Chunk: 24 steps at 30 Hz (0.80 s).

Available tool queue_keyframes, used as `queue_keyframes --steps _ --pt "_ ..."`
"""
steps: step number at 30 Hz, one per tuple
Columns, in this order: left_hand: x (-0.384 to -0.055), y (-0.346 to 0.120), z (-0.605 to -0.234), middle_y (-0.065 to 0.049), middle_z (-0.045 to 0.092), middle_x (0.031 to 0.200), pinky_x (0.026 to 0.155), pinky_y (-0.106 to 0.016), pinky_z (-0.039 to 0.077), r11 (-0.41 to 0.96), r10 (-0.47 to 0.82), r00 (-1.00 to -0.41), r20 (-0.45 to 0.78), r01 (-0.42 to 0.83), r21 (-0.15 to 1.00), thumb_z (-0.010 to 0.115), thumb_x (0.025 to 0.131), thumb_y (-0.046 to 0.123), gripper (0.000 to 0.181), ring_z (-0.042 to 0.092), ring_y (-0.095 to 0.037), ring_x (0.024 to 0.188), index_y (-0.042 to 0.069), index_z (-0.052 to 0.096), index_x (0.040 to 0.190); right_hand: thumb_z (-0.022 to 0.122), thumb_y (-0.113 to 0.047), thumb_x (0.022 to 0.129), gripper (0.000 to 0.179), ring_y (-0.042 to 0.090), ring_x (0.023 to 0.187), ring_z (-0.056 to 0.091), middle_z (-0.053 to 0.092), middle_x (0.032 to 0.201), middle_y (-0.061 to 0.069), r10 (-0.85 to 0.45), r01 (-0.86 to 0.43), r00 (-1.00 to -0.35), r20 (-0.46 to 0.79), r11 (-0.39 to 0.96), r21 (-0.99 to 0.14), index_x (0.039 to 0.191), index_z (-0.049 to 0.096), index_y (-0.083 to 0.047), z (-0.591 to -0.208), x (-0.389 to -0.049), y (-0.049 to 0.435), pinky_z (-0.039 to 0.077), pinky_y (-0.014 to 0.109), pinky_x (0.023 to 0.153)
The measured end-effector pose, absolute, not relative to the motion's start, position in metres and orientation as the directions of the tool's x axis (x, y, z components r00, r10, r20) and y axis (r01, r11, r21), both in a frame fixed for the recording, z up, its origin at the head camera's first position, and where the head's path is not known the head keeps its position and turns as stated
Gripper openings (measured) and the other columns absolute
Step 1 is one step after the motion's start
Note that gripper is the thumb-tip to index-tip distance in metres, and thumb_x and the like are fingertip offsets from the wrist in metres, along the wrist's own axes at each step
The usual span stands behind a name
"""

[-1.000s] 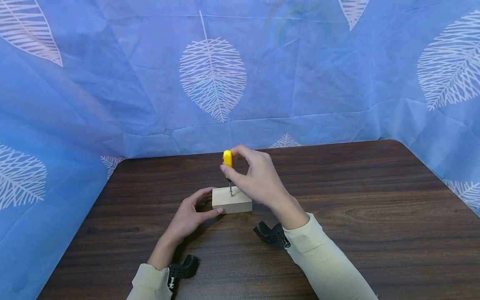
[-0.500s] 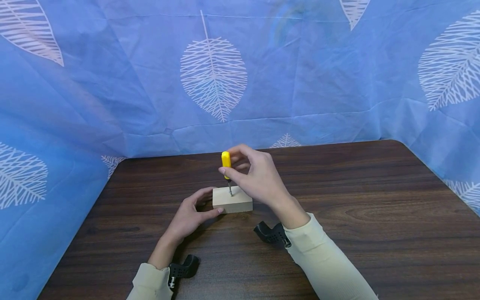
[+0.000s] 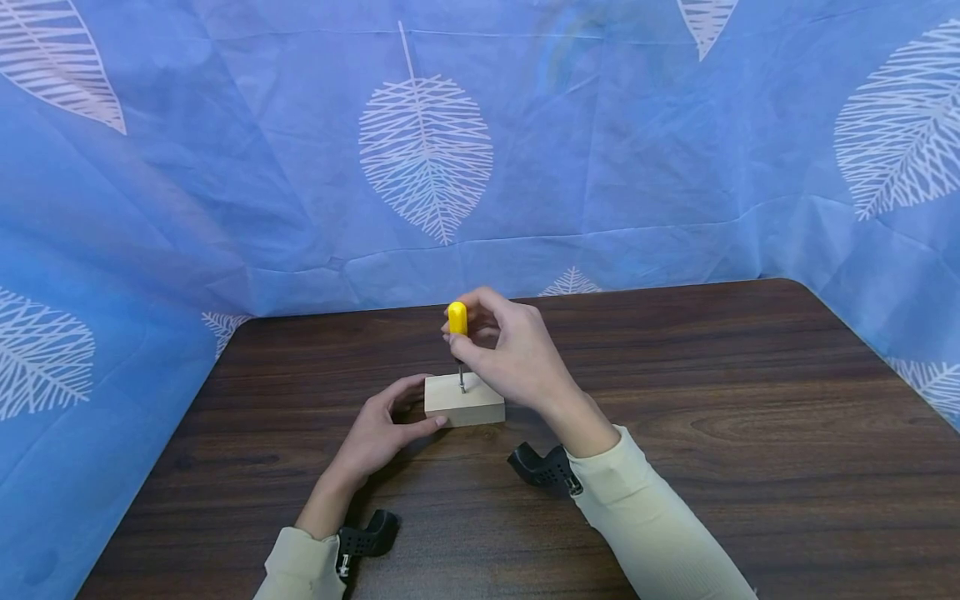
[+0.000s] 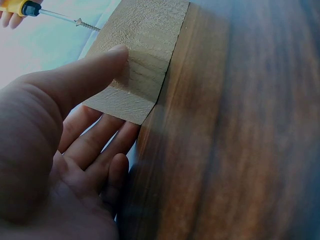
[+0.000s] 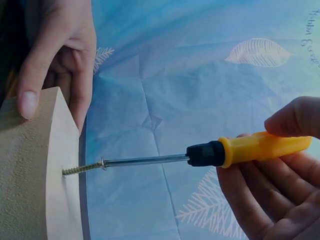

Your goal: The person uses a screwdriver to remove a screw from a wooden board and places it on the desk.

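A pale wooden block (image 3: 465,412) lies on the dark wood-grain table (image 3: 675,400). A screw (image 5: 82,169) stands in its top face, with much of the thread showing above the wood. My left hand (image 3: 381,425) grips the block's left end, thumb on the near side and fingers behind. My right hand (image 3: 517,350) holds a screwdriver (image 5: 265,148) with a yellow handle and black collar, pinched between thumb and fingers. The screwdriver is nearly upright over the block, its steel shaft's tip at the screw head. In the left wrist view, the screw (image 4: 89,25) shows beyond my thumb.
Behind the table hangs a blue cloth (image 3: 300,167) with white leaf prints, also along both sides. A black wrist mount (image 3: 367,535) sits at the left sleeve, another black mount (image 3: 542,467) at the right sleeve, both low over the table.
The screwdriver handle tips slightly left, then back toward upright, as my right thumb and fingers shift around it. My left hand and the block stay in place.
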<state>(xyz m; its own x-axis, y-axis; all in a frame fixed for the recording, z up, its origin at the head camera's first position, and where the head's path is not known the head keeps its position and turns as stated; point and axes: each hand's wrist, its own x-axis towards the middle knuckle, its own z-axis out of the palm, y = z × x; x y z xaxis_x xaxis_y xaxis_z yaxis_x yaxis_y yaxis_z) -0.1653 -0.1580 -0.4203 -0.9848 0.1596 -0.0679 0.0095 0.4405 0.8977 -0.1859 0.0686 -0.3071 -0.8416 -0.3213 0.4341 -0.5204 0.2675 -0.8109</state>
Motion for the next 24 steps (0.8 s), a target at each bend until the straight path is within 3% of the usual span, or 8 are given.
queue_keyframes --steps 7,16,24 --pt "-0.1655 -0.1577 -0.4201 -0.006 0.065 0.152 0.115 -0.062 0.044 0.446 0.158 -0.985 -0.067 0.011 0.895 0.085 0.095 0.029 0.065 0.058 -0.033 0.141 0.024 0.059 0.154 0.080 -0.022 0.099 0.025 0.013 0.094 0.077 0.079 0.106 0.001 -0.313 -0.499 -0.857 0.410 0.302 -0.812 0.120 0.070 -0.013 -0.3060 -0.1842 0.0675 0.064 0.033 0.089" --pt "-0.1654 -0.1584 -0.4204 -0.006 0.065 0.152 0.115 -0.062 0.044 0.434 0.165 -0.984 -0.071 0.008 0.901 0.086 0.095 0.030 0.064 0.058 -0.031 0.140 0.025 0.059 0.153 0.084 -0.018 0.097 0.021 0.011 0.094 0.076 0.076 0.105 -0.001 -0.301 -0.516 -0.849 0.435 0.292 -0.805 0.114 0.074 -0.014 -0.3071 -0.1858 0.0674 0.064 0.025 0.086" --pt "-0.1651 -0.1590 -0.4202 -0.005 0.064 0.153 0.116 -0.062 0.043 0.424 0.167 -0.983 -0.070 0.007 0.905 0.086 0.095 0.030 0.063 0.057 -0.031 0.142 0.026 0.060 0.152 0.082 -0.017 0.098 0.022 0.012 0.091 0.075 0.077 0.105 0.001 -0.304 -0.528 -0.843 0.444 0.305 -0.792 0.118 0.075 -0.013 -0.3076 -0.1869 0.0676 0.064 0.030 0.086"
